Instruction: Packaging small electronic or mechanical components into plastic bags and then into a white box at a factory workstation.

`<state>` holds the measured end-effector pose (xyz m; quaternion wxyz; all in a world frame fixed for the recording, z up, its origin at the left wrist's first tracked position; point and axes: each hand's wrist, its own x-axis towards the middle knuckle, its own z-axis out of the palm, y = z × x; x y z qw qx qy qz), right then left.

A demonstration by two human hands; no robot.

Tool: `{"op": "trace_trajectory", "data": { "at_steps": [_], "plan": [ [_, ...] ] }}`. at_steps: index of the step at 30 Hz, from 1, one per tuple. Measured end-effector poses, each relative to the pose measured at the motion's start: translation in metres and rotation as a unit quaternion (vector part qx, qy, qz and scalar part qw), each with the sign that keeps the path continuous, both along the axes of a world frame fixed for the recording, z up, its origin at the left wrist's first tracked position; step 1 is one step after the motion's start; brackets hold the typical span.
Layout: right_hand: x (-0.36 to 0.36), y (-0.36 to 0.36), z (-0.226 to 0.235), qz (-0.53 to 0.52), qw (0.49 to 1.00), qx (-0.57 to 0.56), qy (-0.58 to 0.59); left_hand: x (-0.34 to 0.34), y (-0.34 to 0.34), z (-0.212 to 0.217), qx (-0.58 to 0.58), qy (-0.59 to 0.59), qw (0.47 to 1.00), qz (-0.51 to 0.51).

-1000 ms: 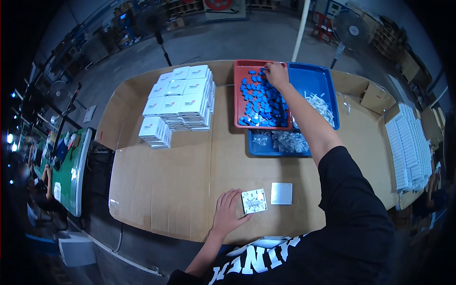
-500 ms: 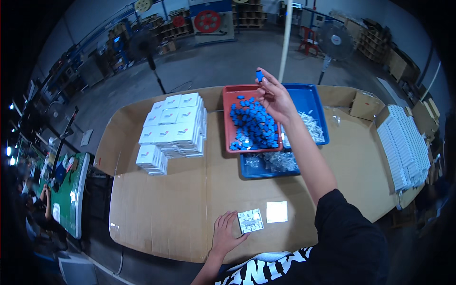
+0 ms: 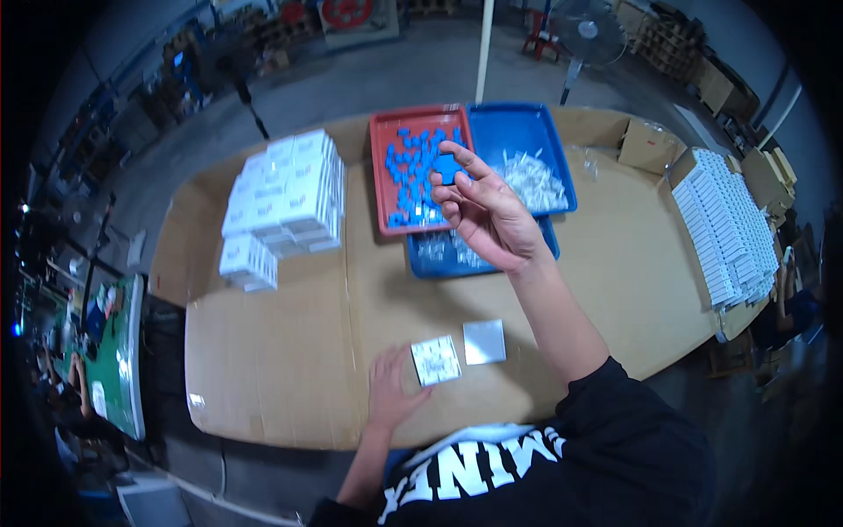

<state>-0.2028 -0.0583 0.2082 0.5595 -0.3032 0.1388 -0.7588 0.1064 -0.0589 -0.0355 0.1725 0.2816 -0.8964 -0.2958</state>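
My right hand (image 3: pixel 496 213) is raised in front of the trays, pinching a small blue plastic piece (image 3: pixel 448 168) between thumb and fingertips. Behind it, more blue pieces (image 3: pixel 409 180) lie loose in a red tray (image 3: pixel 379 180). Down on the cardboard, my left hand (image 3: pixel 392 393) rests with its fingers stretched out beside a square white box (image 3: pixel 436 360). Grey and white detail shows on the box's upper face, too blurred to make out. A plain, pale square piece (image 3: pixel 484 342) lies just right of that box.
A blue tray (image 3: pixel 509 132) of white slender parts stands right of the red one. Below them, another blue tray (image 3: pixel 448 266) holds clear bags. Stacked white boxes (image 3: pixel 281 189) are at left; rows of white boxes (image 3: pixel 724 237) stand at right. Cardboard walls (image 3: pixel 597 127) edge the table.
My right hand has come down and nearer from above the red tray, still pinching the blue piece. My left hand stays beside the white box. The whole view has shifted.
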Motion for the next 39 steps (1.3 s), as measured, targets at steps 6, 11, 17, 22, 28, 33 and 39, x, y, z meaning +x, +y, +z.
{"op": "trace_trajectory", "data": {
  "at_steps": [6,11,17,22,28,33,39],
  "plan": [
    [0.043,0.053,-0.125,-0.025,0.979,0.198,0.043,-0.007,-0.011,0.001,0.045,0.008,0.999,0.018],
    [0.08,0.091,-0.195,-0.128,0.866,0.342,0.342,-0.007,-0.013,0.011,0.038,0.019,0.999,0.024],
    [0.103,0.087,-0.196,-0.125,0.813,0.296,0.486,-0.004,-0.011,0.005,0.034,0.024,0.999,0.021],
    [0.107,0.073,-0.207,-0.144,0.73,0.219,0.632,-0.004,-0.008,0.005,0.048,0.018,0.999,0.016],
    [0.115,0.066,-0.208,-0.138,0.71,0.196,0.662,-0.003,-0.01,0.003,0.039,0.014,0.999,0.026],
    [0.113,0.068,-0.215,-0.17,0.645,0.173,0.725,-0.003,-0.011,0.004,0.043,0.018,0.999,0.021],
    [0.123,0.069,-0.218,-0.184,0.647,0.199,0.713,-0.002,-0.011,0.001,0.05,0.012,0.998,0.024]
  ]
}}
